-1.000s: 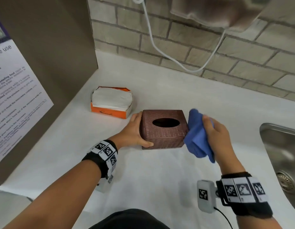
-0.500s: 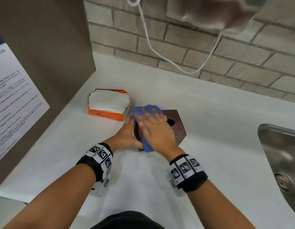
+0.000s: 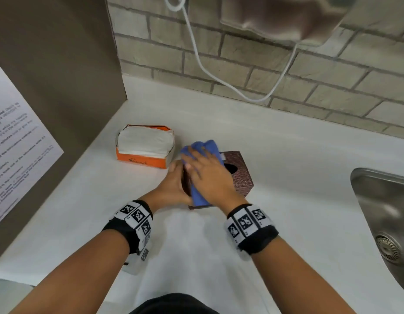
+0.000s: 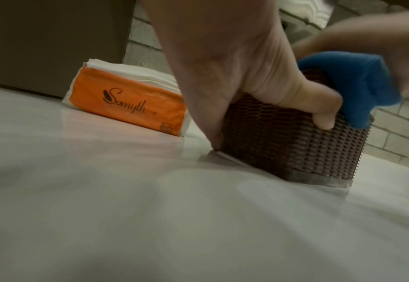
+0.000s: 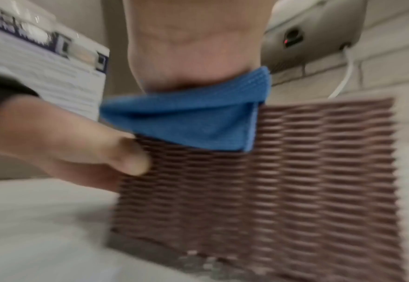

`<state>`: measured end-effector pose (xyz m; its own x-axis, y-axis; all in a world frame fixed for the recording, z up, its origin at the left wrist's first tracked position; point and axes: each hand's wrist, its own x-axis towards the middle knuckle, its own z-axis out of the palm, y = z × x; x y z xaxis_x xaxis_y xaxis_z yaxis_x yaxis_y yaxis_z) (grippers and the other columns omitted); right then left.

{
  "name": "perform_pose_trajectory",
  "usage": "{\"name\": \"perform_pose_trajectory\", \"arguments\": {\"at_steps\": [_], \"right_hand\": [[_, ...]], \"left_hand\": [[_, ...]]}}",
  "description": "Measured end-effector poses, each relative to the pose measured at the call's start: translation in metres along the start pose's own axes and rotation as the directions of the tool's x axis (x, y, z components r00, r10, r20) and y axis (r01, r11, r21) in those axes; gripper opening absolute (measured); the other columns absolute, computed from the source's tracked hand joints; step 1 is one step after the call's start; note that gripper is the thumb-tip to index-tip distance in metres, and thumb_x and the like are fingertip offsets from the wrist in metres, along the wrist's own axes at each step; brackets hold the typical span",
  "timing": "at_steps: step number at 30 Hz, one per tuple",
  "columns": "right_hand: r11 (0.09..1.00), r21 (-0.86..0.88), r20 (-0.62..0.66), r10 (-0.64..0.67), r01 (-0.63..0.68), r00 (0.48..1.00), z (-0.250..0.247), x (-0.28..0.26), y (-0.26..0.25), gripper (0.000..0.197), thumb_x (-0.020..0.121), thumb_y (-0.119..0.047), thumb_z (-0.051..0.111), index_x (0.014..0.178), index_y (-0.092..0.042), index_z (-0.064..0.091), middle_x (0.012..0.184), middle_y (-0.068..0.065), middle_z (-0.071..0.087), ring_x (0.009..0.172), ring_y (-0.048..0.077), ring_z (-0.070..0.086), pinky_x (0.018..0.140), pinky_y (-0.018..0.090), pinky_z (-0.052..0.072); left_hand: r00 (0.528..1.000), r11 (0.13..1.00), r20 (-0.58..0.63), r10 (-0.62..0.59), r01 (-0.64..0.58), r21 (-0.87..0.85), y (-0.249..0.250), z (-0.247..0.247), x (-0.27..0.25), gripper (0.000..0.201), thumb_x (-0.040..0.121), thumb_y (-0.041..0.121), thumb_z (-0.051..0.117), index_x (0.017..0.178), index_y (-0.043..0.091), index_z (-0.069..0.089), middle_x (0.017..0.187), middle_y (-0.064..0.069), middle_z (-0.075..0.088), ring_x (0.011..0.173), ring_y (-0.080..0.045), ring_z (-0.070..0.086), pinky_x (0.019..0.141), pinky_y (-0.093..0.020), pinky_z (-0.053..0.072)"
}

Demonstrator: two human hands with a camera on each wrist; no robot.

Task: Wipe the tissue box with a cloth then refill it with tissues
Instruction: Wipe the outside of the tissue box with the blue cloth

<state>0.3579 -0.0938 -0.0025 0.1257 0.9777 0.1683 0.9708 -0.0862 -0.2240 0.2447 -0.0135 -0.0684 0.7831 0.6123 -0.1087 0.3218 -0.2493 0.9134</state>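
our right hand (image 3: 207, 175) has come across from the box's right side a second ago and now lies flat on top of the tissue box (image 3: 240, 177), fingers straight, pressing the blue cloth (image 3: 202, 147) onto the lid and over its left edge; it sits much as it did half a second ago, so we judge the top is mid-stroke. our left hand (image 3: 173, 184) still grips the box's left side, thumb curled onto the near woven wall, bracing it. the box stands upright in the middle of the surface (image 3: 287, 159), between the left corner and the sink (image 3: 382, 200) at the right edge. the oval opening shows just past our right hand. the orange tissue pack (image 3: 145, 147) lies near the back left corner, close beside the box, open on top and untouched. so wiping has moved from side to lid, and the refill is not yet begun.
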Motion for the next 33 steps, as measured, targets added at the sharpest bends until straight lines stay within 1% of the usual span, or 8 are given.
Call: {"name": "perform_pose_trajectory", "arguments": {"at_steps": [5,8,13,19,22,25,27,33], "right_hand": [[0.928,-0.12,-0.043,0.351,-0.353,0.936,0.007,-0.003,0.074,0.081,0.095,-0.041,-0.014,0.141,-0.011,0.045,0.149,0.009,0.044,0.138,0.031,0.037,0.114,0.042,0.025],[0.868,-0.137,-0.148,0.459,-0.478,0.876,0.012,-0.015,0.039,0.072,0.093,-0.042,-0.001,0.146,-0.012,0.038,0.153,0.009,0.038,0.143,0.037,0.026,0.118,0.043,0.02],[0.991,-0.025,-0.055,0.132,-0.134,0.99,0.025,-0.011,-0.033,0.052,0.096,-0.032,0.024,0.14,-0.02,0.049,0.153,-0.001,0.038,0.146,0.029,0.022,0.12,0.043,0.013],[0.958,-0.042,-0.016,0.283,-0.283,0.959,-0.004,0.007,0.039,0.051,0.095,-0.031,0.019,0.133,-0.02,0.05,0.137,0.006,0.053,0.125,0.028,0.047,0.099,0.046,0.038],[0.879,0.135,-0.05,0.467,-0.458,0.883,-0.008,-0.008,0.083,0.05,0.099,-0.036,0.023,0.141,-0.019,0.044,0.148,0.008,0.043,0.133,0.031,0.042,0.109,0.048,0.037],[0.86,0.025,-0.184,0.506,-0.51,0.843,-0.001,-0.025,0.072,0.059,0.093,-0.033,0.023,0.136,-0.004,0.051,0.134,0.022,0.055,0.113,0.044,0.055,0.091,0.052,0.05],[0.826,-0.051,-0.244,0.534,-0.561,0.809,0.007,-0.027,0.042,0.063,0.09,-0.037,0.026,0.135,-0.003,0.053,0.133,0.026,0.055,0.121,0.046,0.051,0.102,0.051,0.044],[0.988,-0.019,-0.203,0.144,-0.15,0.969,0.025,-0.027,-0.032,0.052,0.092,-0.04,0.039,0.137,-0.02,0.053,0.147,0.009,0.047,0.14,0.028,0.037,0.116,0.044,0.029]], "left_hand": [[1.0,0.999,-0.001,0.015,-0.016,-0.032,-0.001,0.001,-0.001,0.127,0.042,0.037,0.092,0.142,0.045,0.014,0.142,0.01,0.02,0.137,-0.014,0.033,0.116,-0.037,0.033],[1.0,1.0,0.021,-0.009,0.01,-0.017,-0.001,0.001,0.003,0.125,0.044,0.031,0.091,0.144,0.037,0.017,0.141,0.009,0.021,0.133,-0.012,0.036,0.112,-0.031,0.038],[1.0,1.0,0.025,0.014,-0.014,-0.002,-0.005,0.001,0.002,0.062,0.096,0.003,0.052,0.148,0.009,0.018,0.151,-0.003,0.03,0.139,-0.021,0.033,0.103,-0.008,0.026],[0.998,0.999,0.036,-0.046,0.045,0.025,0.007,-0.002,0.003,0.128,0.041,0.04,0.091,0.145,0.035,0.017,0.144,-0.001,0.026,0.136,-0.018,0.036,0.114,-0.04,0.036],[0.998,0.999,0.044,-0.041,0.042,-0.008,0.005,0.0,0.005,0.133,0.039,0.04,0.093,0.145,0.043,0.013,0.145,0.006,0.021,0.137,-0.016,0.034,0.114,-0.04,0.036],[0.997,1.0,0.069,-0.029,0.029,0.001,0.005,-0.003,0.007,0.134,0.04,0.036,0.092,0.147,0.039,0.01,0.145,0.007,0.019,0.138,-0.015,0.031,0.115,-0.038,0.035],[0.997,1.0,0.07,-0.02,0.019,0.016,0.004,-0.004,0.009,0.134,0.041,0.035,0.091,0.148,0.035,0.01,0.144,0.007,0.018,0.136,-0.014,0.031,0.115,-0.035,0.034],[0.997,0.994,-0.012,-0.074,0.072,-0.081,0.011,-0.004,0.005,0.073,0.081,0.044,0.059,0.137,0.011,0.029,0.131,-0.002,0.04,0.13,-0.019,0.038,0.105,-0.016,0.033]]}}
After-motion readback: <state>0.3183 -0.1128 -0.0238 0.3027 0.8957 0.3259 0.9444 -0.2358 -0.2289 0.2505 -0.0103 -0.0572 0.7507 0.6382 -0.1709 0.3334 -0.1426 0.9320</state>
